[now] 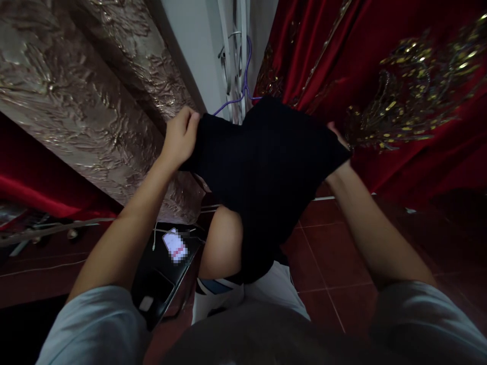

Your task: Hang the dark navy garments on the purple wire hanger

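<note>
A black garment (266,172) hangs spread between my two hands in the middle of the view. My left hand (180,137) is closed on its upper left edge, fingers curled over the cloth. My right hand (337,137) grips the upper right edge and is mostly hidden behind the fabric. A purple hanger (243,86) shows just above the garment's top. The cloth drapes down over my raised knee (222,243).
Red gold-embroidered garments (399,86) hang at the right. A beige brocade fabric (87,101) hangs at the left. A white metal frame (234,56) stands behind. A lit phone (175,246) lies on a dark surface by my knee. The floor has red tiles (335,258).
</note>
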`<state>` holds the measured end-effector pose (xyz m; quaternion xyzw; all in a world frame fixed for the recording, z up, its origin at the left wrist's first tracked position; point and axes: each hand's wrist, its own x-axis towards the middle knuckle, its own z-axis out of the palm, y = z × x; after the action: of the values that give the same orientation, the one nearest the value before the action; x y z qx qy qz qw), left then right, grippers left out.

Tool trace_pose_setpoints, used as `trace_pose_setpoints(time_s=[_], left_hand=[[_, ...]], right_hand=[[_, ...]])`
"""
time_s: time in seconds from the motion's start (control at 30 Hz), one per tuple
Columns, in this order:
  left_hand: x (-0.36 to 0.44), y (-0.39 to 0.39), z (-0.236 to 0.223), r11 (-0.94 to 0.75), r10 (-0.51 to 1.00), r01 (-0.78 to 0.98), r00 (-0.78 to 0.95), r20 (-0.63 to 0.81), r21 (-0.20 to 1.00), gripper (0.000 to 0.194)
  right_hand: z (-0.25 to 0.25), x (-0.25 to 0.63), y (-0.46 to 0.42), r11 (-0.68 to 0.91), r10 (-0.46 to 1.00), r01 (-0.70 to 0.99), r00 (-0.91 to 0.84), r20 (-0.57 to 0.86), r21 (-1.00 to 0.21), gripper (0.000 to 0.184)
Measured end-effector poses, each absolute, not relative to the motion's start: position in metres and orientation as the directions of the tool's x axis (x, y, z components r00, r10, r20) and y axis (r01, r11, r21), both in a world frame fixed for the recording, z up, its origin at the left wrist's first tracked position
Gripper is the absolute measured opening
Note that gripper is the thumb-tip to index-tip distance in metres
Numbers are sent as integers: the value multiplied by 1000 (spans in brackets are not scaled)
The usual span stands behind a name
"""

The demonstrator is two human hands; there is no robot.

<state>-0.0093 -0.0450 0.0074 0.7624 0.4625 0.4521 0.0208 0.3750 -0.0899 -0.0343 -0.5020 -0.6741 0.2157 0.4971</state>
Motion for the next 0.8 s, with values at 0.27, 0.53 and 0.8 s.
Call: trace_pose_setpoints(time_s=[0.27,0.53,0.8], left_hand=[[28,-50,25,-620,696,644,188,693,448,39],[46,-90,66,-690,723,226,173,669,687,38],[16,-155,28,-225,902,449,432,10,865,28]], right_hand=[[5,370,-129,309,950,-149,95,298,-939,34],[12,350,-167,545,819,-135,298,491,-827,22],[1,292,-207,747,403,78,-843,357,-660,27]])
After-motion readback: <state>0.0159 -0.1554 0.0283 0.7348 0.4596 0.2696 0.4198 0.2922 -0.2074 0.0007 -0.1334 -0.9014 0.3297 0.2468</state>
